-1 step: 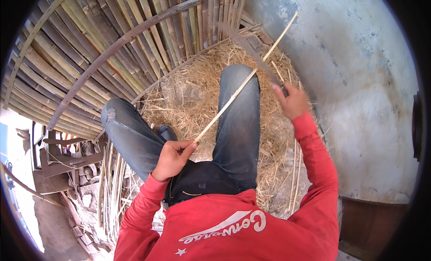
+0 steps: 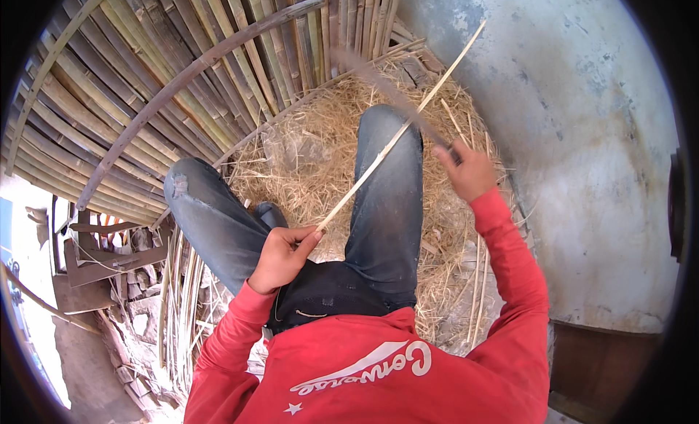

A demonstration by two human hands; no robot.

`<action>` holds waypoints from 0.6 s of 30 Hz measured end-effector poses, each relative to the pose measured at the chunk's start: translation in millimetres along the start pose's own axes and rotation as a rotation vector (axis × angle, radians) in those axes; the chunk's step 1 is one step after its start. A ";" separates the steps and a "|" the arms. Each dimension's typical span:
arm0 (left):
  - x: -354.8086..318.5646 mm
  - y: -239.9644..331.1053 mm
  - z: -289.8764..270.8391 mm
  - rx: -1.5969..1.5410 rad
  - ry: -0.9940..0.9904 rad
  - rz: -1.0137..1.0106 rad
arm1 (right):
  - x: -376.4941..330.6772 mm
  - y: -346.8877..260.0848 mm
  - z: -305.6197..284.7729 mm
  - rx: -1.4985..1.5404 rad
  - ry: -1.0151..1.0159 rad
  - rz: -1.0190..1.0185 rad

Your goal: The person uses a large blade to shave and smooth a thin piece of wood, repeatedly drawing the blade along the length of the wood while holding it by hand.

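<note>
My left hand [image 2: 285,255] is closed on the lower end of a long, thin, pale bamboo strip [image 2: 375,164]. The strip slants up to the right across my right knee, its far end in front of the grey wall. In my right hand [image 2: 468,170], to the right of that knee, is the dark handle of a long-bladed knife [image 2: 393,94]. Its blade, smeared by motion, points up and left and crosses the strip just beyond the knee. Whether the edge touches the strip I cannot tell.
Pale shavings [image 2: 306,162] cover the ground around my legs. A screen of bamboo poles [image 2: 240,67] with a curved crosspiece [image 2: 164,103] stands at the far left. A weathered wall [image 2: 582,147] rises on the right. Bundled thin strips [image 2: 178,307] lie at my left, beside rubble.
My right hand and the knife have shifted slightly left and nearer to me, the blade sliding down along the strip. The left hand and the strip have barely moved.
</note>
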State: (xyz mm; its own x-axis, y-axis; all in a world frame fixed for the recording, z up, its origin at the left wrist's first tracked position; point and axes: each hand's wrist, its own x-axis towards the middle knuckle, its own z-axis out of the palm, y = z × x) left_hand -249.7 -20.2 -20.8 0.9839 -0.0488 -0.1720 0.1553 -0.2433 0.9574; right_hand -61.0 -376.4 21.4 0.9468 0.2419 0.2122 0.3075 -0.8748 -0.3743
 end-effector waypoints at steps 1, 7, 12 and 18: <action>0.5 2.0 3.9 -0.020 0.004 -0.002 | -10.6 -16.5 5.5 0.003 -0.006 -0.004; -7.1 -1.6 -0.5 -0.001 0.008 0.009 | -0.3 -13.6 13.1 -0.090 0.049 -0.107; -13.7 -13.8 -13.9 -0.034 0.055 -0.010 | 59.8 61.8 -13.1 0.002 0.275 0.139; -4.4 -6.3 -16.2 0.086 0.024 0.000 | 22.2 5.1 -11.0 0.806 -0.085 0.356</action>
State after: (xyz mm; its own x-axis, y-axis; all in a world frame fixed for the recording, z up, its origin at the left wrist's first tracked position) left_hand -253.5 -2.7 -22.3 0.9860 -0.0259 -0.1649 0.1476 -0.3259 0.9338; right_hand -39.5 -380.1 34.1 0.9931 0.0700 -0.0944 -0.0642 -0.3501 -0.9345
